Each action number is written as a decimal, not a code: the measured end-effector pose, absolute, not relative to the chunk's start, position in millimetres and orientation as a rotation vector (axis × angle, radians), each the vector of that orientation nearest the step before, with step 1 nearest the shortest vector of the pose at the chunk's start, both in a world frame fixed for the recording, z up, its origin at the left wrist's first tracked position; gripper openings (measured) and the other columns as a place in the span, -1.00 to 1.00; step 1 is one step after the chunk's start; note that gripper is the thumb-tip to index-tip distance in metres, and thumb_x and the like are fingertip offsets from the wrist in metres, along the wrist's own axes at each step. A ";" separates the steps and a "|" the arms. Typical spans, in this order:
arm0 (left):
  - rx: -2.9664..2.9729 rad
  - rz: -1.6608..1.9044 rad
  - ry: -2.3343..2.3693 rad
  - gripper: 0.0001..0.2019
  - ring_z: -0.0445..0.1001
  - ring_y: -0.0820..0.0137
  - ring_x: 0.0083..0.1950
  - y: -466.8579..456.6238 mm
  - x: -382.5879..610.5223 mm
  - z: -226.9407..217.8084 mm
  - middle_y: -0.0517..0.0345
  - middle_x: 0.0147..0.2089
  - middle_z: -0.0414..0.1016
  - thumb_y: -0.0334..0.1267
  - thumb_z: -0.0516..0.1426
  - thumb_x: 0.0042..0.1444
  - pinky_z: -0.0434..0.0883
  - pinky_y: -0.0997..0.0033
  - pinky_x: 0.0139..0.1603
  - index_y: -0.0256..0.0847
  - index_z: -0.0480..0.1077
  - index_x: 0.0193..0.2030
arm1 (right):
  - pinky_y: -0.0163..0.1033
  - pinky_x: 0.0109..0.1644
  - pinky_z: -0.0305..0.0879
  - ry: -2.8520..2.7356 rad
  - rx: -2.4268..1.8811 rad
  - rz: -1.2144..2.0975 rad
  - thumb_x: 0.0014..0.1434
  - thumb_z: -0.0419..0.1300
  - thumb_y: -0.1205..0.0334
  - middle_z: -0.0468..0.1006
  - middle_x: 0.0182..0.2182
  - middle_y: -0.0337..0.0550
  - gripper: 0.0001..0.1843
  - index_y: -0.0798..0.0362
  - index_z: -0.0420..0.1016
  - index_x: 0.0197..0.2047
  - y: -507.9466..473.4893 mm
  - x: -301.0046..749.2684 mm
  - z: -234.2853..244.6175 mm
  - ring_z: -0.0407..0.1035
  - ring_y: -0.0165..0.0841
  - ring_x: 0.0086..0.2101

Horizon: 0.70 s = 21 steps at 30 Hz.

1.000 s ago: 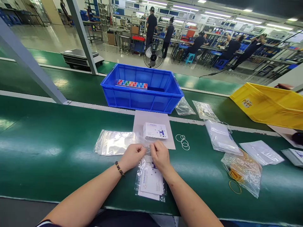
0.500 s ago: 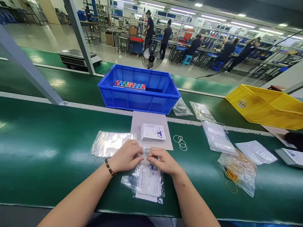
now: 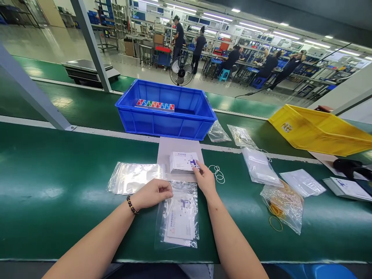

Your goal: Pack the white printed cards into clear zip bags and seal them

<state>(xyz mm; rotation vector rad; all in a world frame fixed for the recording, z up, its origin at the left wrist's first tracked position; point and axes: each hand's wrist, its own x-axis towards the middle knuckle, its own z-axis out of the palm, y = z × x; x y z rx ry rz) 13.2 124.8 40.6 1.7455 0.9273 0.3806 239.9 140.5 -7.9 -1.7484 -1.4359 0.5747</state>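
My left hand [image 3: 154, 193] is closed in a pinch at the upper left edge of a clear plastic bag [image 3: 161, 232]. Printed white cards [image 3: 180, 224] show inside the clear plastic in front of me. At the right edge of a stack of printed cards [image 3: 183, 159], my right hand [image 3: 205, 179] grips with thumb and fingertips; whether a card is lifted from the stack is hard to see. The stack rests on a pale sheet [image 3: 167, 145]. Left of it lies a fanned pile of clear bags [image 3: 135, 176].
A blue crate [image 3: 162, 126] holding a colourful printed item stands behind the cards. White rubber bands [image 3: 217, 174] lie to the right. Farther right are packs of bags [image 3: 260, 164], a bag of yellow rubber bands [image 3: 286, 209], another card stack [image 3: 345, 188] and a yellow crate [image 3: 316, 131].
My right hand has left the bag's opening and moved up to the card stack. My left hand stays at the bag, which now lies flatter. The whole view has shifted slightly.
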 end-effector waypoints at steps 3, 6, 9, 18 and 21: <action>1.750 0.358 0.948 -0.84 0.27 0.46 -0.45 122.7 17.9 39.0 0.21 -0.49 0.34 -0.23 0.04 -0.04 0.23 0.49 -0.41 -0.25 0.35 -0.51 | -0.02 0.00 0.19 -1.213 -1.669 0.521 -0.03 0.10 0.16 0.48 -0.15 -0.01 -0.59 0.09 0.42 -0.09 141.5 241.0 -5.0 0.33 -0.19 -0.13; 1.762 0.363 0.942 -0.83 0.30 0.43 -0.41 122.1 20.2 37.2 0.19 -0.46 0.36 -0.23 0.02 -0.02 0.24 0.48 -0.38 -0.24 0.36 -0.49 | -0.10 -0.06 0.25 -1.033 -1.535 0.556 -0.02 0.09 0.20 0.49 -0.31 -0.06 -0.57 0.15 0.35 -0.06 142.5 242.1 -0.7 0.39 -0.29 -0.25; 1.789 0.352 0.920 -0.82 0.31 0.42 -0.39 121.8 22.6 35.6 0.18 -0.45 0.35 -0.24 0.01 -0.01 0.25 0.47 -0.35 -0.25 0.36 -0.49 | -0.14 -0.16 0.28 -0.981 -1.550 0.566 -0.05 0.12 0.14 0.44 -0.33 -0.07 -0.54 0.17 0.32 -0.07 144.8 242.2 0.1 0.36 -0.32 -0.30; 1.773 0.307 0.921 -0.84 0.27 0.44 -0.41 118.9 28.1 37.9 0.20 -0.46 0.34 -0.25 0.03 -0.03 0.22 0.47 -0.36 -0.25 0.37 -0.49 | -0.15 -0.25 0.24 -1.195 -1.814 0.519 -0.06 0.11 0.08 0.40 -0.43 -0.16 -0.50 0.14 0.31 -0.05 149.9 236.7 -3.5 0.28 -0.30 -0.39; 1.766 0.307 0.912 -0.85 0.25 0.45 -0.43 119.0 28.0 37.0 0.21 -0.48 0.33 -0.25 0.03 -0.04 0.21 0.48 -0.37 -0.25 0.37 -0.49 | -0.13 -0.26 0.24 -1.244 -1.875 0.482 -0.13 0.16 -0.05 0.40 -0.37 -0.09 -0.42 0.14 0.34 -0.08 151.0 235.7 -5.0 0.29 -0.25 -0.35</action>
